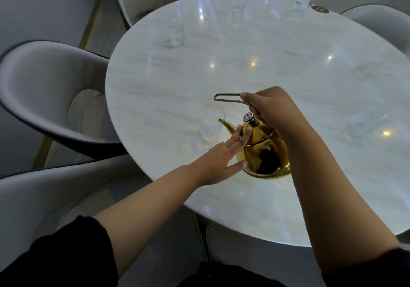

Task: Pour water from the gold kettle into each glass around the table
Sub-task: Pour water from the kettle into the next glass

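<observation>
Right hand (275,111) grips gold kettle (264,151) handle; left hand (219,160) flat against body, spout at glass (210,126).

Grey padded chairs (44,82) ring a glossy white marble table (277,42).

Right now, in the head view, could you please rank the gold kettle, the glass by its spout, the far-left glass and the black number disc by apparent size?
1. gold kettle, clearly largest.
2. glass by its spout.
3. far-left glass; perhaps only distance makes it look smaller.
4. black number disc, smallest.
</observation>
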